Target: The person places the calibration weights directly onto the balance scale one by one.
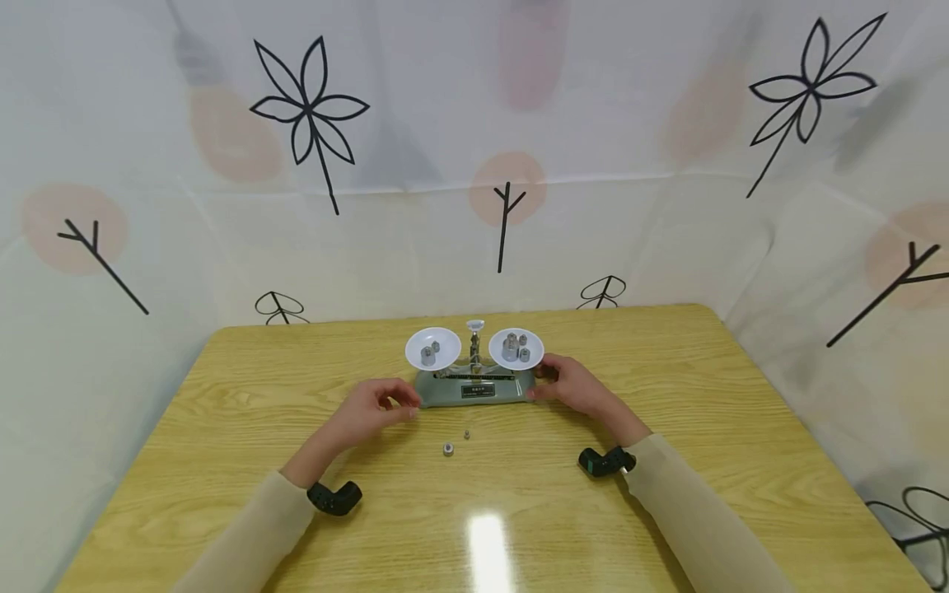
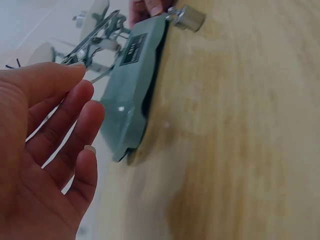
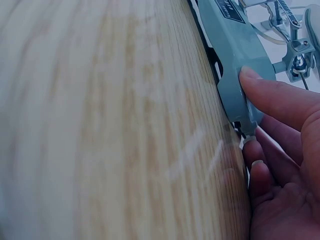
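Note:
A balance scale with a green-grey base stands towards the back of the table. My right hand grips the base's right end, its thumb on the front face and its fingers round the end. My left hand is beside the left end, fingers loosely bent; the left wrist view shows nothing held and a gap to the base. Two metal weights sit in the left pan. Several weights fill the middle of the right pan.
Two small weights lie on the table in front of the scale: a larger one and a tiny one. Wood-grained tabletop surrounds the scale, and a patterned cloth hangs behind the table's far edge.

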`<state>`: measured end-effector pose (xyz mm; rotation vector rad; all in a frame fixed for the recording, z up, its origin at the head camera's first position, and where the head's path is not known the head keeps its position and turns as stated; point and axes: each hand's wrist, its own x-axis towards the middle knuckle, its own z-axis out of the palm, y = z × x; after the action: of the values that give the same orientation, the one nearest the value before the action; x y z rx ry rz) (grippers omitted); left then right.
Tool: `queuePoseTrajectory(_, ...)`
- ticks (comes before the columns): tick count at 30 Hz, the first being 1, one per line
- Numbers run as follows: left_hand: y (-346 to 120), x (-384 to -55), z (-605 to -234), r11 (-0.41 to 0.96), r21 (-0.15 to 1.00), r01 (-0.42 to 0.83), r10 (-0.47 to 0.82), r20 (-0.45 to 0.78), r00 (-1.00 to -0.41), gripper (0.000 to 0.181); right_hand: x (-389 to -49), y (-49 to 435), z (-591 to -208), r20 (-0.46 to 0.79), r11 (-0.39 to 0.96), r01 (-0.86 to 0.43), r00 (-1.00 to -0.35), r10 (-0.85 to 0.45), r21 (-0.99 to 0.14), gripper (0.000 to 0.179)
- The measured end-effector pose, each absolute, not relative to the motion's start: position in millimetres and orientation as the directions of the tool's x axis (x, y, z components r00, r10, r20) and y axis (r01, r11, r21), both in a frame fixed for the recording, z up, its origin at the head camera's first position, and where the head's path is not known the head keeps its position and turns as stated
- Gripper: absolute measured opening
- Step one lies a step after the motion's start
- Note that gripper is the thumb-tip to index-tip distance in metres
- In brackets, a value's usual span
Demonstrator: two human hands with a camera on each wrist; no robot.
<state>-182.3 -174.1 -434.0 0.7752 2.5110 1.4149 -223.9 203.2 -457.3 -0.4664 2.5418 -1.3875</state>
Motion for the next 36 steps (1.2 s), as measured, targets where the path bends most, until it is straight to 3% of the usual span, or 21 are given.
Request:
queuePoseTrajectory(24,-140.0,-154.0,-462.1,0.301,0.903,0.306,0.633,0.050,-0.773,0.013,-225.5,203.8,-462.8,-0.030,0.495,-0.169,-0.929,-0.370,-0.853,0.054)
queuePoseTrajectory(36,-136.2,-155.0,-466.9,0.304,0.873,0.381,0.667,0.090,-0.740,0.011,-224.3,202.1,-459.0,-0.030,0.494,-0.162,-0.933,-0.358,-0.854,0.049)
